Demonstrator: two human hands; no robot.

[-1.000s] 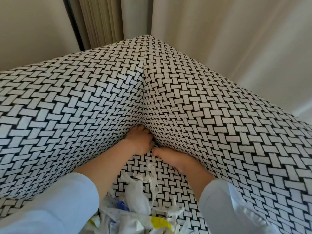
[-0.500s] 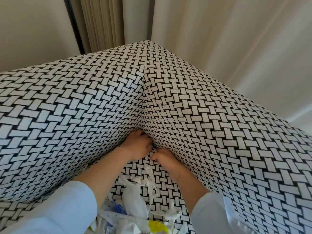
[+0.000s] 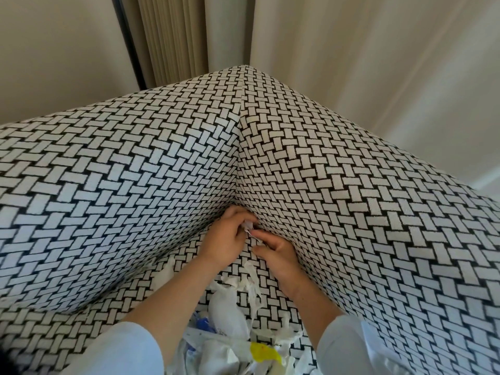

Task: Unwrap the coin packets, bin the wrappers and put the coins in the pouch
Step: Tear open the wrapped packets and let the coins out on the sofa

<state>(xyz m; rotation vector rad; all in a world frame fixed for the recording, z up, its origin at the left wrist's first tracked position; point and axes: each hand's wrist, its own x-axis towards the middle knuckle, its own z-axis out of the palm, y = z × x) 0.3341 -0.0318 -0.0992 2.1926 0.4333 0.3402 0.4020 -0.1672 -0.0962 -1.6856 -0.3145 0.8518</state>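
At the far inner corner of the sofa seat, where the two patterned back cushions meet, the left hand grips a small white packet in its curled fingers. Only a crumpled tip of it shows, pointing toward the right hand. Its long axis and whatever it holds are hidden in the grip.

The right hand lies just beside, its forefinger stretched to the packet's tip and its thumb apart below. I cannot tell whether it pinches the paper or merely touches it, and its other fingers are tucked out of sight.

Near the front edge of the seat, between the forearms, lies a heap of torn white wrappers with a yellow scrap and a blue bit, cut off by the bottom of the view. The cushions close the corner on two sides, and bare seat lies left of the heap. Pale sleeves cover both arms.
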